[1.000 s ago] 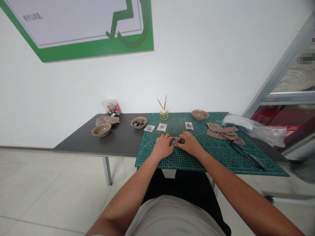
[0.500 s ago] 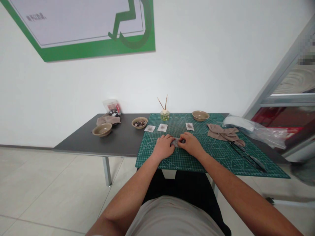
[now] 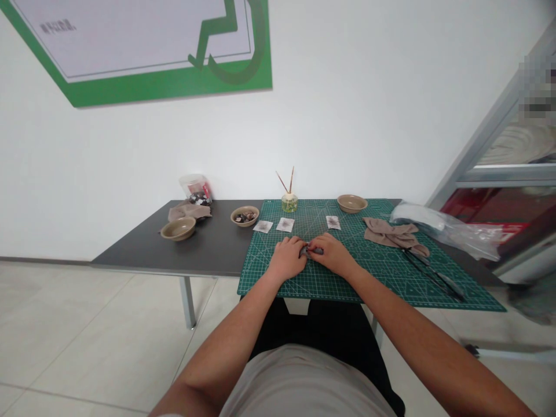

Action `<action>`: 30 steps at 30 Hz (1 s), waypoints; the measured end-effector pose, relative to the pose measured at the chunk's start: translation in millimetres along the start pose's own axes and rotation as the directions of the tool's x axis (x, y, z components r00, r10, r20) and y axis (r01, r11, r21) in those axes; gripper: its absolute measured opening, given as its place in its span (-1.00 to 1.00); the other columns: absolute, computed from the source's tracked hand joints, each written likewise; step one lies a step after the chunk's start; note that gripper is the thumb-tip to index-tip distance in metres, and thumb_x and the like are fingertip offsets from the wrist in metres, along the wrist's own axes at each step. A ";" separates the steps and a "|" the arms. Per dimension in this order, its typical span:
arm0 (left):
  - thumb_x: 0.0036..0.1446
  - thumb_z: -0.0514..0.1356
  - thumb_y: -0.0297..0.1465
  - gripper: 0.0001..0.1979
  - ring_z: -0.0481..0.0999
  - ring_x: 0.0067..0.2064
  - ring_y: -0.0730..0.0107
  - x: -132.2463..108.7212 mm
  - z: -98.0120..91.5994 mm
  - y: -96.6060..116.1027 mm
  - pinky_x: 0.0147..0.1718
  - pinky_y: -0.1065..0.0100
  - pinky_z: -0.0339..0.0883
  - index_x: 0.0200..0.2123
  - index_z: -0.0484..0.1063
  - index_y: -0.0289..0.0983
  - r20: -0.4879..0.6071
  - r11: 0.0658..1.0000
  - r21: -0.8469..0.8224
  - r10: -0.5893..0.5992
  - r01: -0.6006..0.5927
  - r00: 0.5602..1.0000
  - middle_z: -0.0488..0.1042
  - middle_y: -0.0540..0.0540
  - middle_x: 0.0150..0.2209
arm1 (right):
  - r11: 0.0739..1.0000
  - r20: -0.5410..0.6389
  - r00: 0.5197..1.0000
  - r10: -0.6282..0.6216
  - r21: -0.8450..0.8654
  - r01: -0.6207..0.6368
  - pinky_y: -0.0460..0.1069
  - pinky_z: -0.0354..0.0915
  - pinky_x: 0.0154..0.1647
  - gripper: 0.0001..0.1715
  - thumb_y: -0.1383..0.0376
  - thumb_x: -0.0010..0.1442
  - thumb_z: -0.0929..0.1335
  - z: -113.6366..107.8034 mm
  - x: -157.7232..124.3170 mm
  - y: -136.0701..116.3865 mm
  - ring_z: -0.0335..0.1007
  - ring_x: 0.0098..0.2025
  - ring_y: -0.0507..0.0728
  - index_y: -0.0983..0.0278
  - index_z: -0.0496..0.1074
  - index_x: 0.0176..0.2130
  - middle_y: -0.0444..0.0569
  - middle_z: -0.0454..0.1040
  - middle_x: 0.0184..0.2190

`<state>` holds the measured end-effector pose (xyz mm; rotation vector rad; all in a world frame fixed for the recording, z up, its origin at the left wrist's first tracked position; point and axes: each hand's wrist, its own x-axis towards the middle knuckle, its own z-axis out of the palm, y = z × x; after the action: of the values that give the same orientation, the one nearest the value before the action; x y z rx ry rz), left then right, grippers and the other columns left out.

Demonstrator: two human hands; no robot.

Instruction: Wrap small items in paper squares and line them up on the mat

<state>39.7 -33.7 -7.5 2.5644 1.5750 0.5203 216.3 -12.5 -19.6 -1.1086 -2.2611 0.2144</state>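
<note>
My left hand [image 3: 286, 259] and my right hand [image 3: 332, 253] rest close together on the green cutting mat [image 3: 382, 272]. Both have their fingers curled in a pinch on a small grey piece [image 3: 309, 251] held between them; it is too small to name surely. Three small white sachets lie just beyond my hands: one [image 3: 263, 226] to the left, one [image 3: 285, 225] in the middle, one [image 3: 333, 222] to the right.
A dark table [image 3: 204, 249] carries two tan bowls [image 3: 178, 229] [image 3: 245, 216], a plastic jar [image 3: 196, 190], a reed diffuser [image 3: 289, 201], a third bowl [image 3: 352, 203], beige cloth [image 3: 391, 233], black scissors [image 3: 430, 275] and a clear plastic bag [image 3: 452, 229]. A metal rack stands at the right.
My two hands have drawn a little closer together over the small grey piece, which now shows less between the fingers. Nothing else on the table has moved.
</note>
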 end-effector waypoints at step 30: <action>0.20 0.01 -0.36 -0.64 0.30 0.03 0.17 2.0 -3.8 2.4 -0.03 0.14 0.22 0.05 0.35 -0.15 0.054 0.999 0.035 -0.031 0.030 0.998 0.38 -0.09 0.04 | 0.997 0.006 0.999 -0.038 -0.060 0.039 0.04 0.16 -0.12 -0.88 0.34 0.14 0.36 0.5 0.8 3.5 0.29 -0.30 0.11 0.23 0.42 -0.45 -0.10 0.50 -0.40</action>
<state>41.3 -33.5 -2.9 2.5517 1.6161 0.4198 218.0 -9.6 -21.0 -1.0953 -2.3045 0.1338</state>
